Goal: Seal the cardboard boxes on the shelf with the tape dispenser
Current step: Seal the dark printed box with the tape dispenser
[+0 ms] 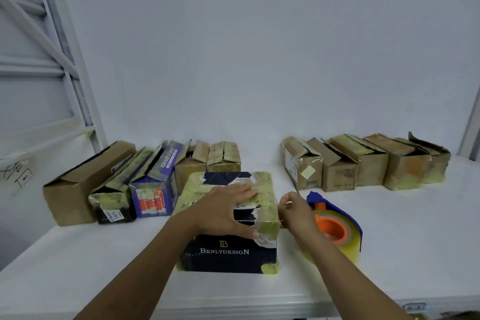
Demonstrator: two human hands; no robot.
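at the front of the white shelf (389, 241), a dark blue benlydesign box (228, 252) is set, its top patched with yellowed tape. the left hand (226, 212) is laid flat on the box top, fingers straight and spread. the right hand (296, 212) is held at the box's right top edge, thumb and forefinger pinched together; what is pinched cannot be told. the blue tape dispenser (340, 226) is stood just beside that hand. worn cardboard boxes (363, 163) are lined up behind.
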